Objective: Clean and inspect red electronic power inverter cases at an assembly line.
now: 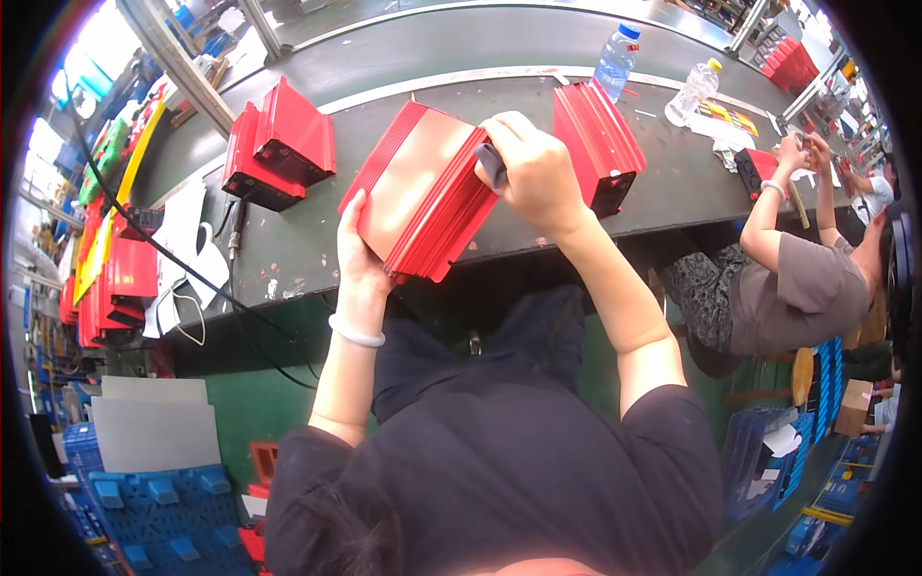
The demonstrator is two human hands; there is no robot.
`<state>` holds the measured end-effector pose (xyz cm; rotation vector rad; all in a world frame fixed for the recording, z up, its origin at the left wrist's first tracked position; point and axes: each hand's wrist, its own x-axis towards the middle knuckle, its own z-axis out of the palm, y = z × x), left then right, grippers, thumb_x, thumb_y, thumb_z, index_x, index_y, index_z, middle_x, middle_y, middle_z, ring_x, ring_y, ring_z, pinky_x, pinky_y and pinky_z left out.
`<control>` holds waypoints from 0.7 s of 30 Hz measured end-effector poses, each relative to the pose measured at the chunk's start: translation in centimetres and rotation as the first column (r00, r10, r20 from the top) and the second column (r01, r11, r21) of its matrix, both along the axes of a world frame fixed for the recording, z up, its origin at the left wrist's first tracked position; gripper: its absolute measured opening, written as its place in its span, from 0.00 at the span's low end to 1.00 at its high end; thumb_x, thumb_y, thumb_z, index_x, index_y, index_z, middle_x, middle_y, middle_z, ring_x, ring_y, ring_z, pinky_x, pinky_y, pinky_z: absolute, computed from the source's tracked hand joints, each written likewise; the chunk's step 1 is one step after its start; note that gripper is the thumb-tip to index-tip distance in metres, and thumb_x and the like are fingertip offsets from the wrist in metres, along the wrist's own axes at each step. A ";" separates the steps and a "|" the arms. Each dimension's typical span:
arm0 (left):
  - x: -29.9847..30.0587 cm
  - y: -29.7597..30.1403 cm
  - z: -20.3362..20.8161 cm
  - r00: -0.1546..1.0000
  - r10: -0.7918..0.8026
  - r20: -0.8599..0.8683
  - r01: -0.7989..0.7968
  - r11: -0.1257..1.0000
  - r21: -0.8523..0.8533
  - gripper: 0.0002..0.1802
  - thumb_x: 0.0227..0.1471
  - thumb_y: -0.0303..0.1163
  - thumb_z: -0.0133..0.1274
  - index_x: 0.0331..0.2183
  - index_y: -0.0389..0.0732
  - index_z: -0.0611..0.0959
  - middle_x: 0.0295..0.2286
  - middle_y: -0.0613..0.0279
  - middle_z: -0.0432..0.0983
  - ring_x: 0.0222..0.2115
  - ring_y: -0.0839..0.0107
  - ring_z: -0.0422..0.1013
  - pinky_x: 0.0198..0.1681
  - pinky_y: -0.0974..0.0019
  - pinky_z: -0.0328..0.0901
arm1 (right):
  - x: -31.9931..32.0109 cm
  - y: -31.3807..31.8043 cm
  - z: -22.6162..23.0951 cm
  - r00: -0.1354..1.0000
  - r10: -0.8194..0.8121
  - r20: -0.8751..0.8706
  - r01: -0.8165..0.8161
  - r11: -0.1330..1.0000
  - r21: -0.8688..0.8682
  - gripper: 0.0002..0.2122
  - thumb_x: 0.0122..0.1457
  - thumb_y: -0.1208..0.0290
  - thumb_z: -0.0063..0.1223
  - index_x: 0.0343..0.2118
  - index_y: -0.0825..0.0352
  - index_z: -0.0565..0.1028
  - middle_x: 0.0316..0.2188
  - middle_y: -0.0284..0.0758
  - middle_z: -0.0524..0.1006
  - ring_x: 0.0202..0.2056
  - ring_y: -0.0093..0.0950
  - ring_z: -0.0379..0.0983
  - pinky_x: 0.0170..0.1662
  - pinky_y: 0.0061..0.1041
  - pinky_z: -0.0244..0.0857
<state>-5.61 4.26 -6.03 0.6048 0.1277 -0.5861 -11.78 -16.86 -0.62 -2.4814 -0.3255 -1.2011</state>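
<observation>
A red ribbed metal case (416,187) is tilted up off the workbench in front of me. My left hand (362,252) grips its lower left edge, thumb on the flat face. Pinched in my right hand (534,173) is a small dark grey cloth-like piece (491,166), pressed against the case's upper right end; its exact kind is unclear. Just right of that hand stands another red ribbed case (597,139) with a black end panel. On the left, two more red cases (293,134) sit against each other.
Behind are a blue-capped water bottle (617,63) and a yellow-capped bottle (693,93). A black cable (173,248) crosses the bench's left side near white papers (182,240). At right, a co-worker (797,278) handles something beside a red case. Stacked red cases (120,278) stand far left.
</observation>
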 end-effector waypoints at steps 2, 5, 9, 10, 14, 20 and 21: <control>0.1 0.3 -0.3 1.000 -0.011 -0.005 0.011 1.000 -0.001 0.26 0.55 0.43 0.48 0.50 0.34 0.71 0.47 0.49 0.72 0.46 0.56 0.71 0.49 0.52 0.68 | -0.3 0.1 -0.1 1.000 -0.015 -0.026 0.015 1.000 -0.020 0.11 0.47 0.77 0.57 0.35 0.70 0.73 0.31 0.41 0.74 0.29 0.39 0.73 0.31 0.30 0.68; -0.2 0.4 -0.2 1.000 -0.007 -0.019 0.008 1.000 0.019 0.26 0.55 0.43 0.49 0.49 0.35 0.71 0.47 0.49 0.72 0.45 0.55 0.72 0.48 0.52 0.69 | -0.1 -0.6 -1.1 0.999 -0.031 0.017 0.032 0.999 -0.025 0.11 0.45 0.80 0.55 0.34 0.70 0.74 0.31 0.40 0.75 0.30 0.39 0.74 0.32 0.30 0.69; -1.0 0.9 0.5 1.000 -0.009 -0.014 0.009 1.000 0.027 0.26 0.54 0.42 0.49 0.49 0.35 0.72 0.46 0.49 0.73 0.44 0.56 0.72 0.47 0.53 0.69 | -1.0 -0.8 -0.9 1.000 0.013 0.026 -0.014 0.999 0.041 0.11 0.44 0.83 0.52 0.34 0.70 0.75 0.31 0.39 0.76 0.30 0.37 0.74 0.33 0.28 0.69; -1.2 1.0 0.7 1.000 -0.007 -0.011 0.007 1.000 0.030 0.26 0.54 0.42 0.49 0.49 0.35 0.72 0.46 0.49 0.73 0.44 0.56 0.72 0.47 0.53 0.69 | -1.2 -0.9 -0.5 0.998 0.066 -0.013 -0.064 0.989 0.133 0.12 0.44 0.84 0.51 0.34 0.71 0.75 0.32 0.39 0.76 0.30 0.36 0.75 0.33 0.27 0.69; -1.3 1.5 0.8 0.999 -0.043 0.027 0.042 0.999 0.027 0.25 0.55 0.42 0.49 0.49 0.35 0.72 0.45 0.51 0.73 0.43 0.57 0.73 0.47 0.54 0.69 | -1.9 -1.0 -0.4 0.985 0.171 -0.034 -0.156 0.951 0.266 0.15 0.43 0.86 0.50 0.37 0.71 0.76 0.32 0.38 0.76 0.31 0.33 0.75 0.35 0.25 0.69; -1.0 1.9 -0.2 0.999 -0.046 0.011 0.044 0.995 0.086 0.23 0.55 0.41 0.49 0.48 0.36 0.73 0.43 0.54 0.75 0.41 0.60 0.73 0.45 0.56 0.70 | -3.3 -0.2 0.6 0.987 0.163 -0.017 -0.153 0.953 0.263 0.10 0.48 0.80 0.54 0.35 0.71 0.77 0.31 0.38 0.77 0.30 0.33 0.76 0.35 0.24 0.69; -1.0 2.0 -0.2 0.998 -0.060 -0.002 0.060 0.995 0.084 0.23 0.55 0.41 0.49 0.48 0.36 0.73 0.42 0.55 0.75 0.41 0.61 0.74 0.45 0.57 0.70 | -3.4 -0.2 0.7 0.987 0.159 -0.014 -0.150 0.953 0.263 0.10 0.48 0.80 0.54 0.35 0.71 0.77 0.31 0.38 0.77 0.30 0.33 0.76 0.35 0.24 0.69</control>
